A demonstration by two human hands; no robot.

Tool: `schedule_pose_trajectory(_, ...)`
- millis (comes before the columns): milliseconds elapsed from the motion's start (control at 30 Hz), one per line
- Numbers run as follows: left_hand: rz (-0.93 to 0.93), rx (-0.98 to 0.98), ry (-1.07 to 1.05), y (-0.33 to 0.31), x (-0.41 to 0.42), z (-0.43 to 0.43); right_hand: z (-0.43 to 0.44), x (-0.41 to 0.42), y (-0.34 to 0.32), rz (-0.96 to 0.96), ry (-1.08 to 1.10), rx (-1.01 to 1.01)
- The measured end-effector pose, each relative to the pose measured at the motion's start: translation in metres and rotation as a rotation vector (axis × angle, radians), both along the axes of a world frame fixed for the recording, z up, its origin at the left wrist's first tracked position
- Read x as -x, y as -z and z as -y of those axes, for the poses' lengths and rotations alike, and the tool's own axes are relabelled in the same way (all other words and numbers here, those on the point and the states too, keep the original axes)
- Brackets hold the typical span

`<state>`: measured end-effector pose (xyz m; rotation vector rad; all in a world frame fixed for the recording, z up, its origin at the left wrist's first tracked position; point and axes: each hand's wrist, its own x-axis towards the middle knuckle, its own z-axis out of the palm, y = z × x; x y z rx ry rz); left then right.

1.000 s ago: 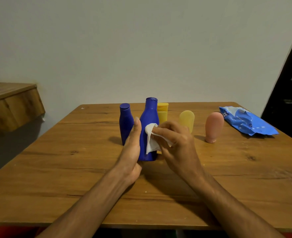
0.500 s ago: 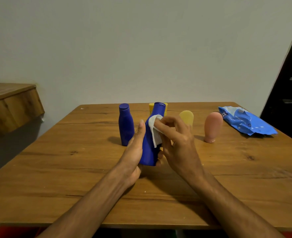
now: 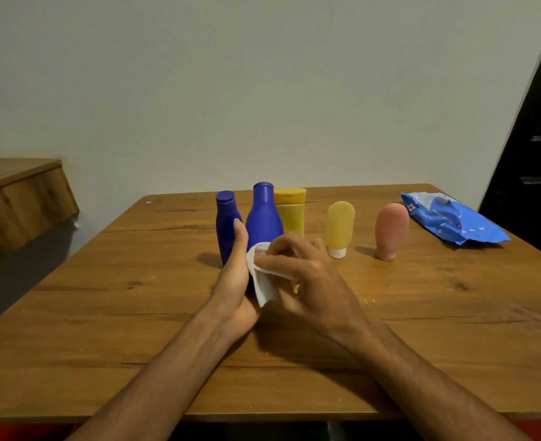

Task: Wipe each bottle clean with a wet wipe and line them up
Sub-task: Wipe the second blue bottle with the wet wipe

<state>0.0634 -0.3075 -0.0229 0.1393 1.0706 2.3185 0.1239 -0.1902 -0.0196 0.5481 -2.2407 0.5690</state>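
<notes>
A large blue bottle (image 3: 264,218) stands upright in the middle of the wooden table (image 3: 135,313). My left hand (image 3: 235,281) holds its lower left side. My right hand (image 3: 307,278) pinches a white wet wipe (image 3: 262,284) against the bottle's lower front. A smaller blue bottle (image 3: 226,224) stands just left of it. Behind it is a yellow tube (image 3: 291,211) standing on end, partly hidden. To the right a pale yellow tube (image 3: 339,227) and a pink tube (image 3: 391,230) stand on their caps.
A blue wet wipe pack (image 3: 450,221) lies at the table's far right corner. A wooden shelf (image 3: 17,192) juts out at the left, beyond the table. A dark doorway (image 3: 536,154) is at the right. A pale wall rises behind the table.
The large blue bottle, tilted half a second ago, now stands upright. My right hand has slid the wipe down from the bottle's neck to its lower body.
</notes>
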Motion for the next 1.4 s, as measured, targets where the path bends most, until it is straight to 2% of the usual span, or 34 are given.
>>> schedule_pose_trajectory(167, 0.034, -0.061, -0.001, -0.002, 0.001, 0.004, -0.002, -0.003, -0.001, -0.003, 0.006, -0.002)
schedule_pose_trajectory(267, 0.029, -0.039, -0.063, -0.001, 0.003, 0.003, -0.006, 0.001, -0.001, -0.014, 0.078, 0.081)
schedule_pose_trajectory(367, 0.016, -0.016, -0.075, 0.001, 0.005, 0.003, -0.006, 0.002, 0.001, -0.036, 0.089, 0.076)
schedule_pose_trajectory(600, -0.162, 0.090, -0.056, 0.002, -0.006, -0.002, -0.012, 0.008, 0.000, -0.065, 0.149, 0.317)
schedule_pose_trajectory(700, -0.212, 0.116, -0.033, 0.003, -0.008, -0.004, -0.014, 0.011, -0.001, -0.087, 0.155, 0.356)
schedule_pose_trajectory(867, -0.198, 0.146, -0.067, 0.000, -0.008, -0.004, -0.014, 0.011, -0.001, -0.064, 0.095, 0.223)
schedule_pose_trajectory(1100, -0.224, 0.186, -0.077, 0.001, -0.011, -0.008, -0.011, 0.010, -0.001, -0.098, 0.134, 0.226)
schedule_pose_trajectory(1400, 0.031, -0.006, -0.055, 0.005, 0.002, -0.001, 0.000, -0.002, -0.003, 0.049, 0.050, 0.003)
